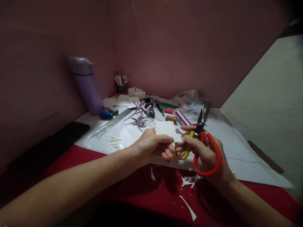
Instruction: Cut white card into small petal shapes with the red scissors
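A small white card (166, 130) is pinched between the thumb and fingers of my left hand (157, 143), held above the table. My right hand (208, 154) has a pair of scissors (215, 157) with red and yellow handles. Their dark blades are parted and point up and away, apart from the card. The right fingertips are close to the card's lower right corner; whether they touch it I cannot tell. Beyond the card lie purple wire-like flowers (139, 105), a brown thread spool (171, 119) and a spool of purple material (181, 117).
Thin wires (111, 124) and a blue thread spool (106, 115) lie left of centre, near a purple bottle (86, 88). Pliers (160, 109) and a plastic bag (189, 101) are farther back. Paper scraps (188, 208) litter the red cloth (142, 195). A black phone-like slab (54, 142) lies left.
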A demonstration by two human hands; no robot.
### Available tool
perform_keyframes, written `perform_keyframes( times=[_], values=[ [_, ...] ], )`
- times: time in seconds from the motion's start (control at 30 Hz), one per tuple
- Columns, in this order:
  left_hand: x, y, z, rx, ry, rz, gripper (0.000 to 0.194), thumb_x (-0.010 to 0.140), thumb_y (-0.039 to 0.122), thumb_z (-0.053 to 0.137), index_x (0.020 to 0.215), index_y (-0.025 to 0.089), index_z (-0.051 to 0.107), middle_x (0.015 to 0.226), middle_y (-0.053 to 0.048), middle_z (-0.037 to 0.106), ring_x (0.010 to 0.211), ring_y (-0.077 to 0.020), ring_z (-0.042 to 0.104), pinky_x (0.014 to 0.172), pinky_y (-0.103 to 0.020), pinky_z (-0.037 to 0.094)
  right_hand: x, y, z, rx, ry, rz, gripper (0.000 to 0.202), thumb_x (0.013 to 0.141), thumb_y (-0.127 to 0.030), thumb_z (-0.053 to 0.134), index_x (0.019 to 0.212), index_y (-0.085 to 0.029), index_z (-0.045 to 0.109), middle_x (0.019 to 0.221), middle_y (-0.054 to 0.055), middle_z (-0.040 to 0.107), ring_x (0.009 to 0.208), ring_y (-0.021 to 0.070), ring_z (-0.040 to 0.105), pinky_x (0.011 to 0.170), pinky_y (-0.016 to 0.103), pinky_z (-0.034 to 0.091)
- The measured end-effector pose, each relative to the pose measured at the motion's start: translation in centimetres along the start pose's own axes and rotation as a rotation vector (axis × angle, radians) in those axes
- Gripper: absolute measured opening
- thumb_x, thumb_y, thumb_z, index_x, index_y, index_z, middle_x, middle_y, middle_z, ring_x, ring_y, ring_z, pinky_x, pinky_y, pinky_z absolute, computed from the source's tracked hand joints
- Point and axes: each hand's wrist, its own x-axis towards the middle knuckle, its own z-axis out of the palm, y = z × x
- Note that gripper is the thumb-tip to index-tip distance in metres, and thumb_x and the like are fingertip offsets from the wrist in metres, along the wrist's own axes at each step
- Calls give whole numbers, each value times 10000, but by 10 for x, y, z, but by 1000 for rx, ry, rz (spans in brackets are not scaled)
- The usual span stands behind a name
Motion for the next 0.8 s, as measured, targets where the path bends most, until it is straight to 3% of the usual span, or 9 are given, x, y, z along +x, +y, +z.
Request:
perform_keyframes(
  times=[0.3, 0.63, 0.8],
  values=[
    [-3, 5, 4, 31, 18, -3, 241, 740, 156, 586, 533, 37, 615, 442, -55, 576, 355, -77, 532, 396, -151, 415, -2, -6, 2, -28, 0, 9, 332, 695, -226, 698, 997, -190, 565, 633, -32, 638, 500, 154, 650, 522, 279, 548],
    [-1, 4, 1, 66, 5, 18, 218, 732, 150, 583, 538, 56, 615, 475, -63, 597, 368, -85, 540, 405, -172, 428, -1, -7, 3, -43, -17, 21, 346, 718, -252, 673, 1046, -203, 575, 585, -26, 637, 488, 170, 642, 508, 302, 548],
    [-1, 1, 1, 64, 1, 10, 220, 728, 177, 597, 546, 55, 613, 484, -57, 595, 370, -80, 538, 391, -161, 415, -3, -9, 4, -75, 7, 50, 318, 676, -257, 707, 963, -213, 577, 618, -32, 614, 491, 161, 629, 476, 281, 524]
  ],
)
